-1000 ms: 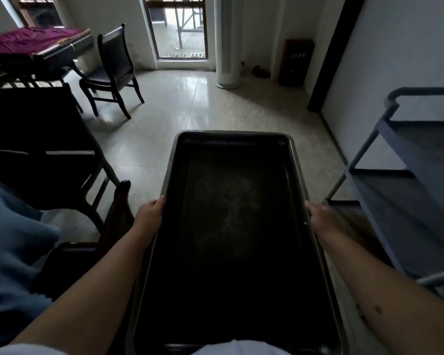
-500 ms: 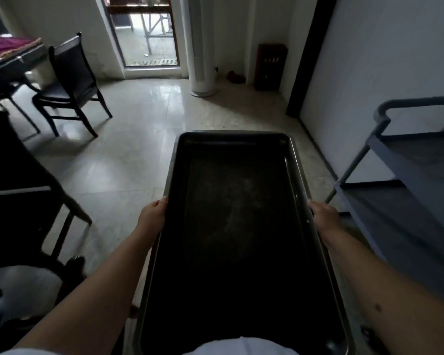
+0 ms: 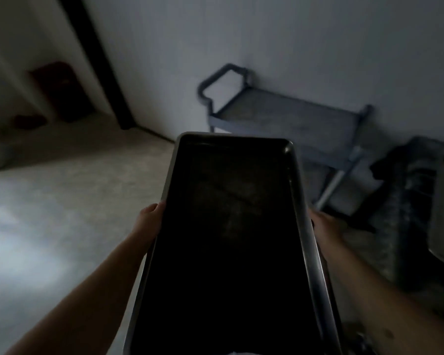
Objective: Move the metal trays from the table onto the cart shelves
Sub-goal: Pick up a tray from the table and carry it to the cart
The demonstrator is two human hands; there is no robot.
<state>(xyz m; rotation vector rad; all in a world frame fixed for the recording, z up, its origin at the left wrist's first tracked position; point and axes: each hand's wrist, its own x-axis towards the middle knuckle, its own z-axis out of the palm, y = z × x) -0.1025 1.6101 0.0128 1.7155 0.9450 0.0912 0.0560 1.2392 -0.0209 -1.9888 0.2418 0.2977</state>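
Tray (image 3: 231, 239): long, dark, metal, held level in front of the body, short end pointing away toward the cart (image 3: 287, 119). Carried in the air, above the floor (image 3: 62, 213), not touching the cart. Nothing visible inside the tray.

Left hand (image 3: 149, 221): clamped on the left long rim about midway along, thumb over the edge, remaining fingers hidden beneath.

Right hand (image 3: 326, 226): closed on the right long rim opposite the left hand (mostly screened by the raised rim, so finger placement cannot be told).

Cart: grey, standing against the pale wall (image 3: 292, 42) beyond the far end of the tray and slightly to the right. Looped handle (image 3: 221, 83) at its left end. Top shelf (image 3: 292, 116) bare in the visible part. Lower shelf partly hidden behind the tray and a slanted support post (image 3: 341, 175).

Right of the cart: a dark, bulky shape (image 3: 408, 201), possibly cloth or a bag; view too dim and blurred to identify.

Far left corner: a dark reddish box (image 3: 59, 90) on the floor by a black vertical strip (image 3: 98, 62) on the wall.
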